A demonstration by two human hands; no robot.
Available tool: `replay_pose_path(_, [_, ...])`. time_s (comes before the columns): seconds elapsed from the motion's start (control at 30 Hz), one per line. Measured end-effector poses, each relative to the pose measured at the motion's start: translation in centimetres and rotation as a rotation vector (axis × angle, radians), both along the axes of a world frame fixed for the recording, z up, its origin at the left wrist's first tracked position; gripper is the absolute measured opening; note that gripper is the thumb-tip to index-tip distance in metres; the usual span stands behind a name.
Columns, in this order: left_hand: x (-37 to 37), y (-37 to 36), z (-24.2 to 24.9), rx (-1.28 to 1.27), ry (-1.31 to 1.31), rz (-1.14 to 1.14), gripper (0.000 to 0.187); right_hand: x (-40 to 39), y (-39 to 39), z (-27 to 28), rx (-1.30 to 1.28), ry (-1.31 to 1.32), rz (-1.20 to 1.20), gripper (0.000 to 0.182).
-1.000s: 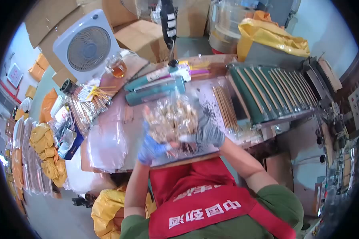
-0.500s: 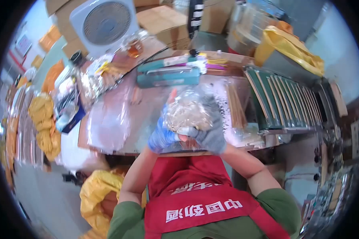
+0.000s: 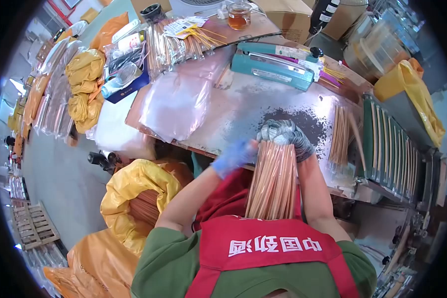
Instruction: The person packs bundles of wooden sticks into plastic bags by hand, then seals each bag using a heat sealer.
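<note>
A long bundle of thin brown sticks in clear plastic (image 3: 271, 184) lies against the red apron, its far end in my right hand (image 3: 285, 134). That hand wears a grey glove, with its fingers wrapped round the bundle's end. My left hand (image 3: 235, 156), in a blue glove, is beside the bundle's upper left; motion smears its fingers. Clear plastic bags (image 3: 176, 107) lie on the worktable (image 3: 223, 130) to the left. Beyond the hands sits a teal sealing device (image 3: 275, 68).
More sticks (image 3: 339, 136) lie right of my hands, beside a green slotted rack (image 3: 390, 149). Packed sticks (image 3: 171, 47) and a glass of amber liquid (image 3: 239, 17) stand at the back. An open yellow sack (image 3: 129, 186) of sticks is below the table's left edge.
The view has shifted. The bundle now points back toward the apron, its length showing, where before its end faced up between both hands. My left hand has moved off to its side.
</note>
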State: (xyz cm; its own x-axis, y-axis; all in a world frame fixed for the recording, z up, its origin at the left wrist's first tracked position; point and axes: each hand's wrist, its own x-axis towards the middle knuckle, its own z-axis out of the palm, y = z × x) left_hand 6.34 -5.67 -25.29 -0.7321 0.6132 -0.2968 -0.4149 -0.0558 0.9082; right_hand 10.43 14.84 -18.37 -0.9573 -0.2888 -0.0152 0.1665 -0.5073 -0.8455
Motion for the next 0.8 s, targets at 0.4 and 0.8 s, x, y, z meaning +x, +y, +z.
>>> replay_pose_path(0.4, [-13.8, -10.2, 1.7, -0.359, 0.764, 0.44, 0.023, -1.8, -0.6, -1.4, 0.118, 0.061, 0.041, 0.039])
replay_pose_path(0.8, [0.1, -2.8, 4.7, 0.239, 0.104, 0.526, 0.028, -4.2, -2.9, -4.6, 0.43, -0.031, 0.029, 0.026])
